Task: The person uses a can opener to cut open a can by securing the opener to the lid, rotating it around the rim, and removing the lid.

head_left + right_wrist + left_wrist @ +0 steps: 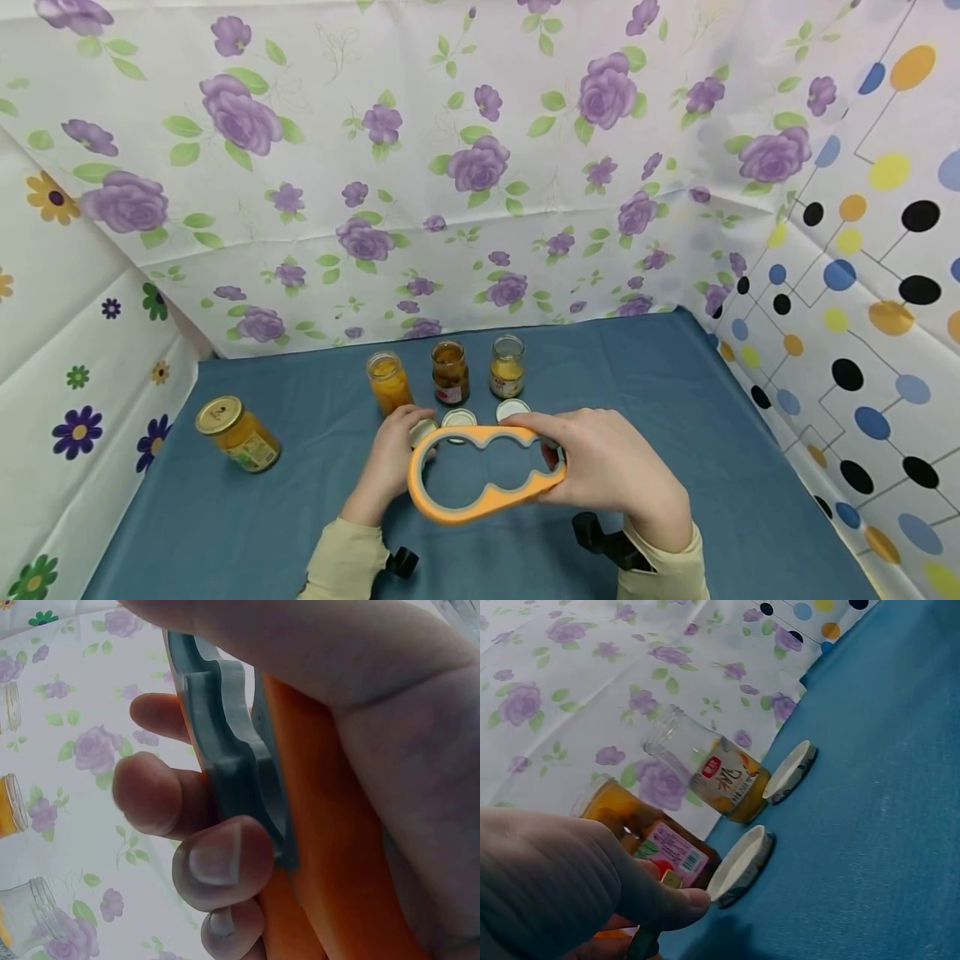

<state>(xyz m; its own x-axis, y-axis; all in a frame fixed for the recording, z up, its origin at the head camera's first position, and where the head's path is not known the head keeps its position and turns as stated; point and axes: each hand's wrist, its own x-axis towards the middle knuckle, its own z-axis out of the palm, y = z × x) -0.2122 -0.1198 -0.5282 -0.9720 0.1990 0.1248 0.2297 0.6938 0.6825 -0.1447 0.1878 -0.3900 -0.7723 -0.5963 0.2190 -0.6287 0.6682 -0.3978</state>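
Note:
My left hand pinches a jar lid by its edge, just in front of an open jar of yellow fruit. In the left wrist view the held lid is seen nearly edge-on between thumb and fingers. My right hand grips an orange jar opener by one end; its grey-lined, scalloped opening faces the head camera. On the right wrist view the fingers wrap around the opener. Two loose lids, one beside the left hand and another farther right, lie on the cloth.
An open brown jar and an open, partly filled jar with yellow contents stand at the back. A lidded jar stands at the left on the blue cloth. Patterned sheets enclose the back and sides.

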